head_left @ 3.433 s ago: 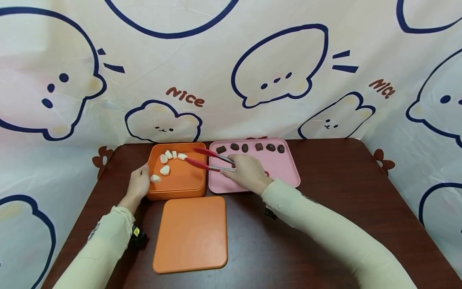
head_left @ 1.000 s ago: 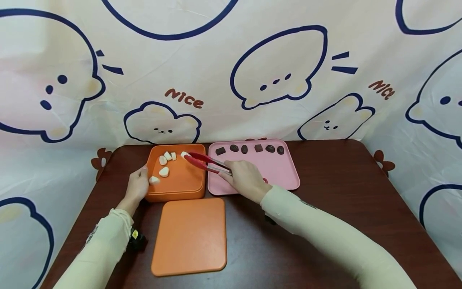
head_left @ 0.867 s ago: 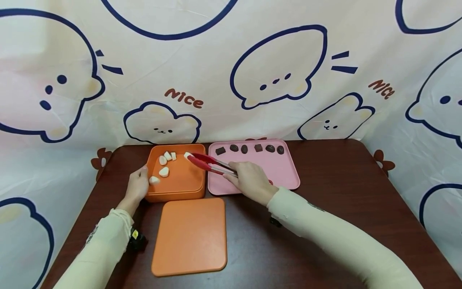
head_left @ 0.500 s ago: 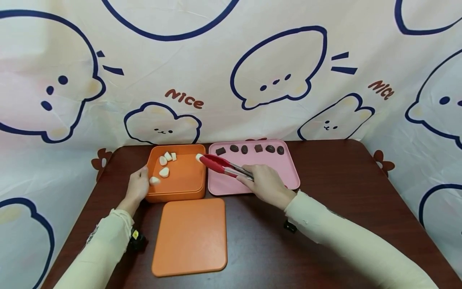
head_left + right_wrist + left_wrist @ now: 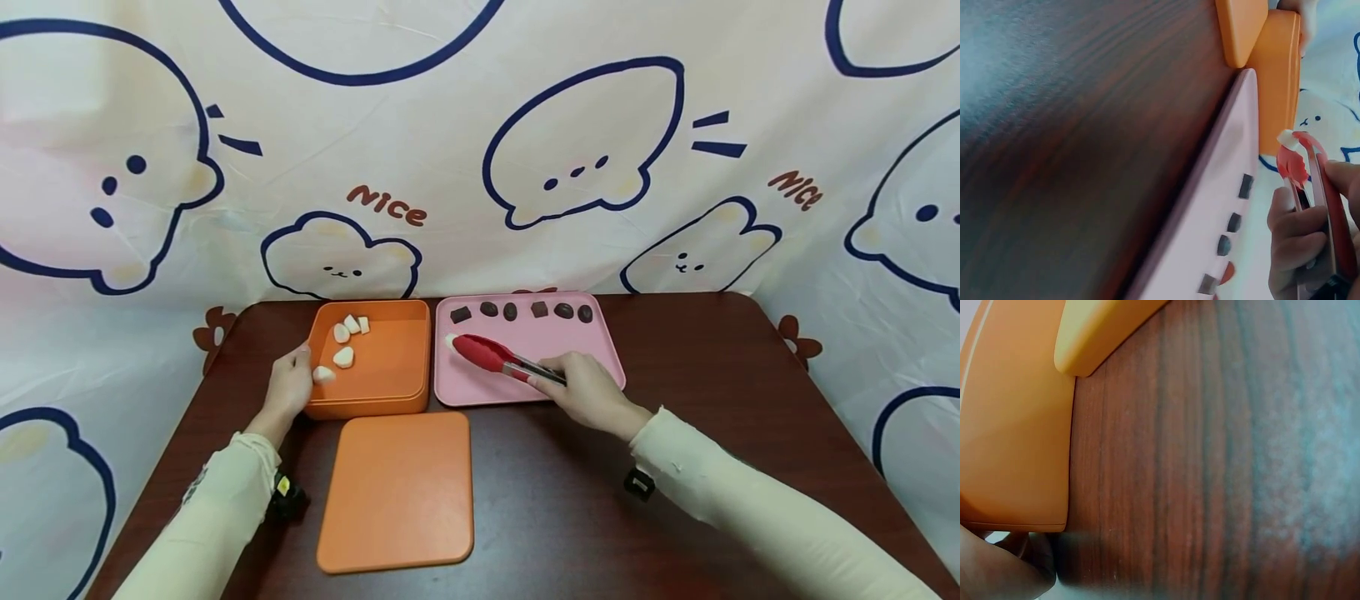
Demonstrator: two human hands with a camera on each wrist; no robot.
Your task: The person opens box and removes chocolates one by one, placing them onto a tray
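our right hand grips the tongs, which pinch a white piece ahead-left of it, over the tray; our left hand holds the box. we likely need an even squeeze, lest the piece slip.

A: From the head we look forward and down, farthest off.

B: Left wrist: low, close beside the orange box. Right wrist: rolled sideways, we face it past the pink tray, which the head view shares.
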